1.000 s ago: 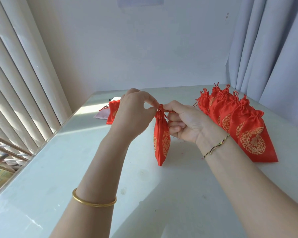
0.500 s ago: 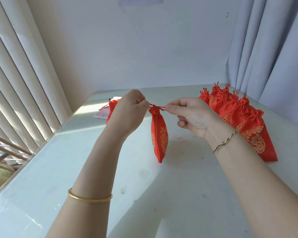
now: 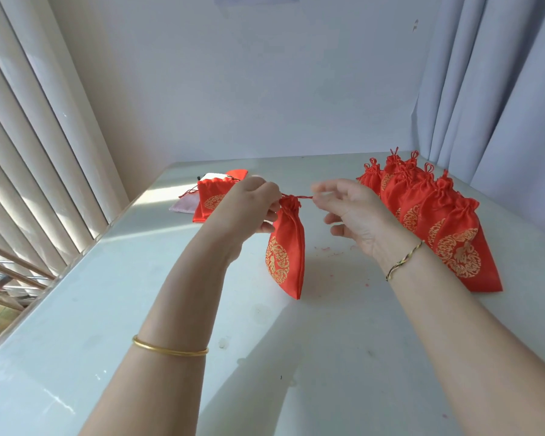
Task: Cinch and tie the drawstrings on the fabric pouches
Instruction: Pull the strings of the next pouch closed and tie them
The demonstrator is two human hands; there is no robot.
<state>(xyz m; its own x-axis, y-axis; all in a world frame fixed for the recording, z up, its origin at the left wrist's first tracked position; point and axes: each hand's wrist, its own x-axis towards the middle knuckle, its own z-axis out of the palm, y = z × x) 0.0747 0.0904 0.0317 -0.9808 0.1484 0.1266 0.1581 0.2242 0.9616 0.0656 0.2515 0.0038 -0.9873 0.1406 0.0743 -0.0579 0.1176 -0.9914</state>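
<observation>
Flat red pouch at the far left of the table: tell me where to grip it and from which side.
Probably pinch the flat red pouch at its uncinched mouth edge, coming from the left, where its drawstring loops stick out. It lies flat with the mouth pointing away, so hem and cords offer the likeliest grip; the left hand is nearest.

No text, brand or number can be read. Gold round emblems are printed on the red pouches: centre pouch (image 3: 288, 256), pouch row (image 3: 453, 234) by the table (image 3: 328, 357) right edge, far-left pouch (image 3: 213, 199). Any emblem characters are too blurred to read.
</observation>
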